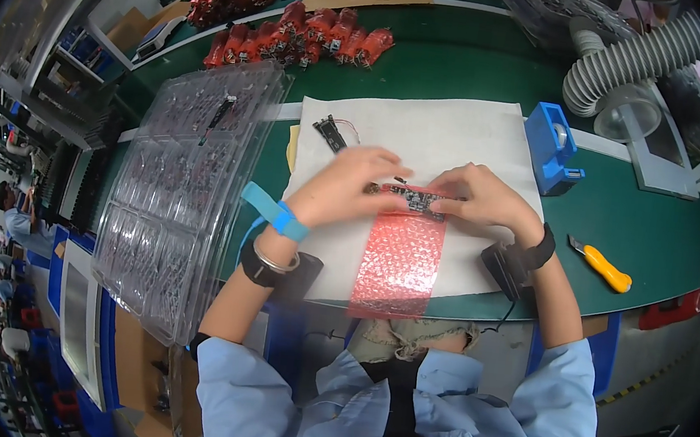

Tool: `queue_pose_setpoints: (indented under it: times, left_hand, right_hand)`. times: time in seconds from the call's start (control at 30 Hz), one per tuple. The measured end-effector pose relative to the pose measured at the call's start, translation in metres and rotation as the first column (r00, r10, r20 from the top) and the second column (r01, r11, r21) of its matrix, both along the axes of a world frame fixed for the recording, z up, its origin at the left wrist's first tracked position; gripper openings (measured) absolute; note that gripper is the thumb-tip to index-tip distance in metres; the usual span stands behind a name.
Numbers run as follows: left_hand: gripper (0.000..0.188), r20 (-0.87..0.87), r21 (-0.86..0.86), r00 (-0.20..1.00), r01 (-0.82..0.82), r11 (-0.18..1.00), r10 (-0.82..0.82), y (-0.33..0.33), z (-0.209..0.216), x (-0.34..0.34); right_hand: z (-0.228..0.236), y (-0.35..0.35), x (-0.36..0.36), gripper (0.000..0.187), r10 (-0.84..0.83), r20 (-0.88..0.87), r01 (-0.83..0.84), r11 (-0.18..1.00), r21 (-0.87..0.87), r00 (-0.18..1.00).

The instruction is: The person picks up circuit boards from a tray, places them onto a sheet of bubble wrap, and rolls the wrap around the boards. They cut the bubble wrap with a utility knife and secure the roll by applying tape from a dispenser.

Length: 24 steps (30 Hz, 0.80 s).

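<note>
A small dark circuit board is gripped at both ends by the left hand and right hand over the pink bubble wrap, so careful wrapping is likely needed next.

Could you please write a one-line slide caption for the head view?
Left hand and right hand hold a small circuit board over a red bubble-wrap strip on a white foam sheet.
</note>
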<state>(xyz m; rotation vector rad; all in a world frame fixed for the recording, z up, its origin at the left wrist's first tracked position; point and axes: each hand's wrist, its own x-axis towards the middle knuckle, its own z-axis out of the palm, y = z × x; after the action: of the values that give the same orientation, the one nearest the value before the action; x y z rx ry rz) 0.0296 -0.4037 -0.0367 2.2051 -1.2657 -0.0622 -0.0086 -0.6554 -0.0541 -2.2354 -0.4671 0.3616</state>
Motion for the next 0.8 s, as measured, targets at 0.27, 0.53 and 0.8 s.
queue_pose_setpoints:
  times: [0.27,0.53,0.8]
  left_hand:
    - [0.02,0.05,0.017,0.994,-0.097,0.995,0.096,-0.014,-0.01,-0.015]
    - [0.018,-0.248,-0.031,0.938,-0.257,0.966,0.242,-0.022,-0.004,-0.041]
    - [0.027,-0.11,0.007,0.969,-0.22,0.975,0.219,-0.012,-0.008,-0.047]
  right_hand:
    - [0.01,0.011,-0.016,0.03,0.048,0.227,-0.01,0.986,-0.165,0.973]
    - [0.019,0.011,-0.025,0.03,0.152,0.309,-0.077,0.967,-0.243,0.939]
    - [0.013,0.007,-0.027,0.029,0.158,0.381,-0.081,0.974,-0.21,0.911]
